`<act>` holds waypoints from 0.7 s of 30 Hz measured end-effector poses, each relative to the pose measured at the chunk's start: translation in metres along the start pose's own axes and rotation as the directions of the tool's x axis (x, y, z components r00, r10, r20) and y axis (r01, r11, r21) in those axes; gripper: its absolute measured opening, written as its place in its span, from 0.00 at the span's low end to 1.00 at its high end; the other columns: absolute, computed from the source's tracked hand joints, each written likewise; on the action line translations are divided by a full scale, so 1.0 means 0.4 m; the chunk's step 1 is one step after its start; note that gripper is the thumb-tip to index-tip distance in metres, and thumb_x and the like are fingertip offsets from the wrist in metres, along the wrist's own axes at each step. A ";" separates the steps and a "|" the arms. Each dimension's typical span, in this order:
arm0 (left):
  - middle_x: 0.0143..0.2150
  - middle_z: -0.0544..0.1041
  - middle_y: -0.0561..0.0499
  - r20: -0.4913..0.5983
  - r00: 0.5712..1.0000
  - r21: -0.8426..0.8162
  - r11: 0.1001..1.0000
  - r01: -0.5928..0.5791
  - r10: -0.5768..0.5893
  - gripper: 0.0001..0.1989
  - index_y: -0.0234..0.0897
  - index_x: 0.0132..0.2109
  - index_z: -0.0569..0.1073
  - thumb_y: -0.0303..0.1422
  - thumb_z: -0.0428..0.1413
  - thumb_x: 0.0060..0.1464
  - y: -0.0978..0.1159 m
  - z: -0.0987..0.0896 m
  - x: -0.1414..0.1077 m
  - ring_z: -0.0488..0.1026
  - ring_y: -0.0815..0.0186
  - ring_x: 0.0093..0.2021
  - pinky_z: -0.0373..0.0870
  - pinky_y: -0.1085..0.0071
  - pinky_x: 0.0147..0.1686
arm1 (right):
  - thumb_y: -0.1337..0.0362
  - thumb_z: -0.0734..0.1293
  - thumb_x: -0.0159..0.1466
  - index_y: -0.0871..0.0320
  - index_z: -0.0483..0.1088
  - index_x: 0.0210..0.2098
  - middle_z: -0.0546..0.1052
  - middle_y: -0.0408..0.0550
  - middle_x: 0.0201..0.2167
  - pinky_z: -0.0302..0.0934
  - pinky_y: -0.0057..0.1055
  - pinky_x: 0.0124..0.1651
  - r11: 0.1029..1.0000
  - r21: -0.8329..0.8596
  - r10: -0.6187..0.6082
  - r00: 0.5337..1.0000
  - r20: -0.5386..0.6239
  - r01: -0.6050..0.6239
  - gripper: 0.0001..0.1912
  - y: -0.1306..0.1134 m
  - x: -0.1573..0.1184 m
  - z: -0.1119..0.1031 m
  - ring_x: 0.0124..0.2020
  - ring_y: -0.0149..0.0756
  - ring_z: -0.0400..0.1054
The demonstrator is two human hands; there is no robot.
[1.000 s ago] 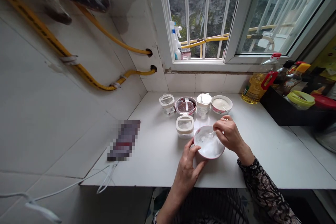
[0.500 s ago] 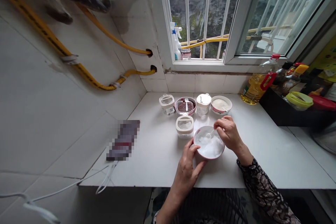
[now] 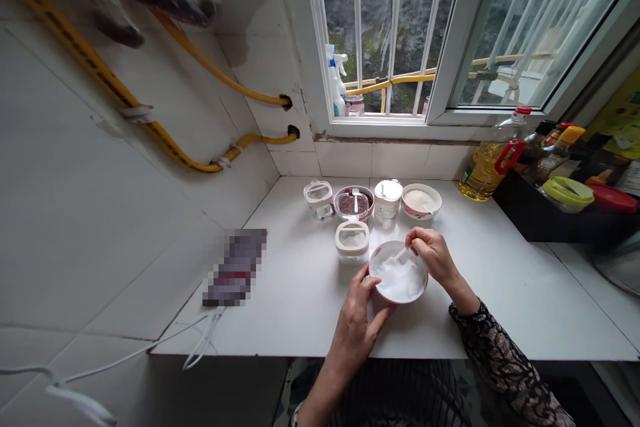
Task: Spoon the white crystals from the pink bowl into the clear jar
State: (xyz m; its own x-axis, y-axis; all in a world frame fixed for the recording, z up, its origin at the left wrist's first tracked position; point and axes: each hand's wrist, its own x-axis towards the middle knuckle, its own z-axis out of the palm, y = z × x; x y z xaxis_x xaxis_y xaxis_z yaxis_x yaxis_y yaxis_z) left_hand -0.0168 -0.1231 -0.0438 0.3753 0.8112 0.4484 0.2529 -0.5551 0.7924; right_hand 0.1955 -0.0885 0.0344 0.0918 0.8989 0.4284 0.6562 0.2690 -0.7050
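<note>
Your left hand (image 3: 356,328) cups the near side of the white bowl (image 3: 386,245), fingers curved against its wall in a partly open hold, probably to stop it sliding on the white counter (image 3: 520,307). Your right hand (image 3: 433,259) is almost closed, pinching the handle of a small white spoon (image 3: 399,255) whose tip rests in the white mixture (image 3: 401,280) inside the bowl. The bowl sits near the counter's front edge, where your 2 hands meet. Just beyond it stands a lidded canister (image 3: 352,241). Behind that, 4 containers line the wall within easy reach: a clear canister (image 3: 318,199), a dish of dark red grains (image 3: 353,205), a white jar (image 3: 388,191) and a small bowl of pale powder (image 3: 419,200). Farther right stands a bottle of cooking oil (image 3: 484,173), below the barred window (image 3: 385,20).
</note>
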 end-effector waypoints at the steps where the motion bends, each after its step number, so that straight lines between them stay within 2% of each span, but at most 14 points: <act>1: 0.68 0.62 0.39 0.002 1.000 0.001 1.000 0.000 0.000 0.21 0.45 0.58 0.65 0.27 0.57 0.60 0.001 0.000 0.000 0.68 0.52 0.66 0.73 0.52 0.60 | 0.68 0.58 0.57 0.54 0.68 0.22 0.72 0.41 0.19 0.59 0.36 0.42 0.999 -0.022 -0.024 1.000 -0.003 0.024 0.11 -0.001 0.000 0.001 0.27 0.37 0.66; 3: 0.68 0.62 0.39 0.006 1.000 -0.004 1.000 -0.002 0.002 0.21 0.45 0.58 0.64 0.27 0.57 0.60 0.001 -0.001 0.001 0.68 0.52 0.66 0.73 0.53 0.59 | 0.69 0.58 0.58 0.54 0.68 0.23 0.74 0.41 0.20 0.58 0.38 0.47 0.990 -0.083 -0.112 0.993 0.024 0.114 0.11 -0.006 -0.003 0.009 0.27 0.37 0.66; 5: 0.67 0.63 0.40 0.004 1.000 -0.011 1.000 -0.001 0.001 0.21 0.45 0.58 0.65 0.28 0.58 0.60 0.001 -0.002 0.001 0.69 0.52 0.66 0.74 0.53 0.59 | 0.70 0.58 0.59 0.54 0.68 0.24 0.74 0.40 0.21 0.57 0.40 0.51 0.971 -0.116 -0.197 0.975 0.100 0.208 0.11 -0.012 -0.007 0.021 0.25 0.34 0.64; 8: 0.67 0.63 0.40 -0.001 1.000 -0.028 1.000 0.010 -0.010 0.21 0.45 0.59 0.65 0.28 0.57 0.60 0.000 -0.001 0.000 0.69 0.52 0.65 0.75 0.54 0.59 | 0.72 0.58 0.59 0.54 0.68 0.25 0.75 0.39 0.21 0.58 0.40 0.52 0.965 -0.096 -0.227 0.959 0.168 0.246 0.12 -0.020 -0.010 0.028 0.24 0.34 0.64; 11: 0.68 0.62 0.39 -0.002 1.000 -0.076 0.997 0.029 -0.029 0.22 0.45 0.60 0.63 0.29 0.57 0.61 -0.003 0.002 -0.003 0.70 0.53 0.64 0.76 0.56 0.57 | 0.71 0.58 0.57 0.54 0.68 0.23 0.75 0.40 0.21 0.60 0.38 0.49 0.988 -0.018 -0.153 0.978 0.140 0.157 0.12 -0.022 -0.007 0.019 0.29 0.36 0.68; 14: 0.69 0.61 0.38 -0.018 0.998 -0.121 0.991 0.051 -0.053 0.25 0.44 0.62 0.61 0.29 0.57 0.61 -0.005 0.007 -0.005 0.70 0.53 0.64 0.77 0.57 0.56 | 0.69 0.58 0.56 0.54 0.68 0.21 0.71 0.41 0.17 0.61 0.34 0.39 0.990 0.142 -0.005 0.993 0.117 -0.012 0.11 -0.023 -0.002 0.005 0.25 0.36 0.66; 17: 0.69 0.62 0.37 -0.031 0.997 -0.147 0.987 0.069 -0.075 0.27 0.44 0.64 0.59 0.29 0.58 0.60 -0.005 0.010 -0.005 0.70 0.53 0.65 0.77 0.57 0.56 | 0.67 0.59 0.54 0.55 0.70 0.22 0.68 0.40 0.16 0.58 0.31 0.30 0.935 0.315 0.126 0.982 0.137 -0.164 0.10 -0.024 0.002 -0.001 0.21 0.34 0.62; 21: 0.68 0.63 0.38 -0.029 0.995 -0.171 0.981 0.088 -0.094 0.28 0.43 0.64 0.58 0.30 0.58 0.60 -0.003 0.011 -0.003 0.70 0.53 0.65 0.77 0.57 0.57 | 0.65 0.61 0.53 0.56 0.71 0.21 0.67 0.41 0.15 0.57 0.30 0.28 0.868 0.432 0.207 0.969 0.133 -0.245 0.09 -0.019 0.006 0.001 0.21 0.33 0.61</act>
State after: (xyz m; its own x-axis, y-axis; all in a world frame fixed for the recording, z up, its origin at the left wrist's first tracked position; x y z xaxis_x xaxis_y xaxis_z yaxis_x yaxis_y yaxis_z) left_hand -0.0139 -0.1242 -0.0473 0.3240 0.8650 0.3832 0.1289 -0.4417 0.8879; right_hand 0.1905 -0.0883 0.0404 0.1251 0.9730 0.1937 0.2232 0.1626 -0.9611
